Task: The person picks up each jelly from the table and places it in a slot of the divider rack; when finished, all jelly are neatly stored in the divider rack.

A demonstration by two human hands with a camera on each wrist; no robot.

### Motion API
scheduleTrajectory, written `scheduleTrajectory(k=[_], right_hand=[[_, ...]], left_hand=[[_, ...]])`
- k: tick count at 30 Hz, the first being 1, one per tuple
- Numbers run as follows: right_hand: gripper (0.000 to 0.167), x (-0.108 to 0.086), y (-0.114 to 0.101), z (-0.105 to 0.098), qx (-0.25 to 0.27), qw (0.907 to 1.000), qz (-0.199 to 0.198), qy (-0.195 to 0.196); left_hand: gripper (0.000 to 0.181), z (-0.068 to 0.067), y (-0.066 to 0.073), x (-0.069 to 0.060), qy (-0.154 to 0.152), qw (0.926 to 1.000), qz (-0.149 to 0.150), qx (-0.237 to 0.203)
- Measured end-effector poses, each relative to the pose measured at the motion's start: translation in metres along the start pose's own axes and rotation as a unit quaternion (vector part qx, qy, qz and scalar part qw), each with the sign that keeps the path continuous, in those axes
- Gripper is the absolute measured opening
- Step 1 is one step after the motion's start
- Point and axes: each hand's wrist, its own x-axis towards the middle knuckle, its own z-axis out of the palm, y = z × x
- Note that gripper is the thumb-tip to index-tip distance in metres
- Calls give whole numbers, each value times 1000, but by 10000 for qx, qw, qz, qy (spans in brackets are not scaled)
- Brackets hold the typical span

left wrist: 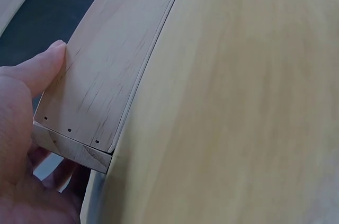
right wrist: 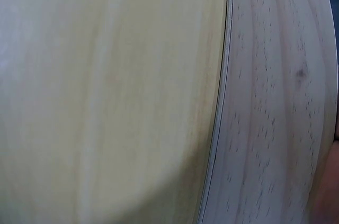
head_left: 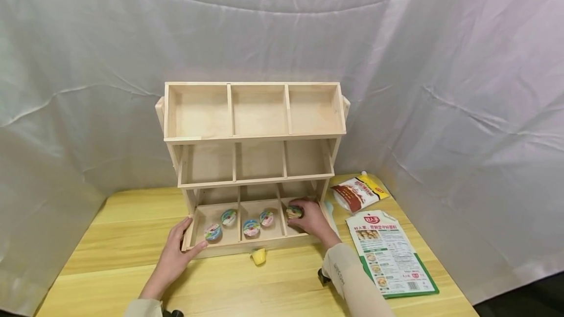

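Note:
A three-tier wooden shelf [head_left: 260, 137] with divided compartments stands on the table. My left hand [head_left: 174, 251] grips its lower left corner; the left wrist view shows the thumb [left wrist: 47, 68] at the front board [left wrist: 106, 65] and the other fingers round the side. In the bottom right compartment, my right hand [head_left: 314, 220] pinches a small jelly cup [head_left: 293, 212] with a yellowish lid. Two jelly cups, one of them pink and blue [head_left: 213, 232], lie in the bottom left compartment. The bottom middle one holds two more [head_left: 251, 228]. Only a sliver of the right hand shows in the right wrist view.
A small yellow cup [head_left: 259, 257] lies on the table before the shelf. To the right are a red, white and yellow pouch [head_left: 360, 192] and a flat green-and-white packet [head_left: 392, 253]. Grey curtains [head_left: 264, 38] hang behind and at both sides.

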Motion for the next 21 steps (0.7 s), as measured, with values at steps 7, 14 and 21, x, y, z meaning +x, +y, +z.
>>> scheduleTrajectory(k=[7,14,21], right_hand=[[48,0,-3,-2,-12,10000,52,-13],[48,-2,-9,-7,-35,9998,-22,176],[47,-15,-46,-14,13,9988,-458,143]], left_hand=[[89,-1,1,0,30,9998,103,151],[90,0,-2,3,-93,9997,129,206],[89,0,-3,0,-14,9996,156,221]])
